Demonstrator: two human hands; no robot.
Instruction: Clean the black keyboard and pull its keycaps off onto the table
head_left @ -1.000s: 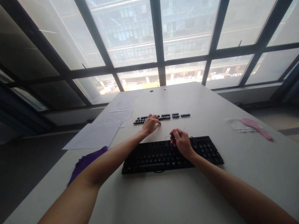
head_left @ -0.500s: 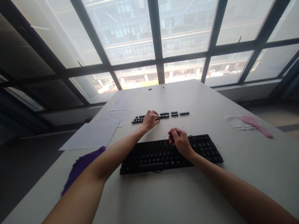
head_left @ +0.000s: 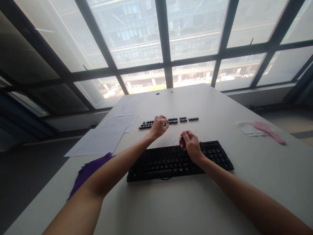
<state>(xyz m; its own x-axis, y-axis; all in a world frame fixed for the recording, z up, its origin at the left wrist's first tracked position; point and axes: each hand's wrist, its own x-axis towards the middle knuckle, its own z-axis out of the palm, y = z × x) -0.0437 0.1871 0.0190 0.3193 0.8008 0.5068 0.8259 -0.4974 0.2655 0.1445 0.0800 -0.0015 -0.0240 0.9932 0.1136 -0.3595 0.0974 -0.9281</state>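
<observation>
A black keyboard (head_left: 156, 164) lies in front of me on the white table. Behind it, several loose black keycaps (head_left: 173, 120) are lined up in rows, split into groups. My left hand (head_left: 158, 127) is over the middle of these rows, thumb and fingers pinched on a small dark keycap (head_left: 166, 123). Above the keyboard's back edge my right hand (head_left: 191, 146) is closed around a keycap puller, whose thin wire ends (head_left: 175, 142) stick out past the fingers. Its handle is mostly hidden in the palm.
White papers (head_left: 97, 140) lie to the left, with a purple cloth (head_left: 89, 171) nearer me, partly behind my left forearm. At the right rests a pink brush-like object (head_left: 266, 128) on a white cloth (head_left: 245, 129). Windows stand beyond the table's far edge.
My left hand has shifted slightly right along the keycap rows. The right hand has moved a little right and up, with its fingers still closed.
</observation>
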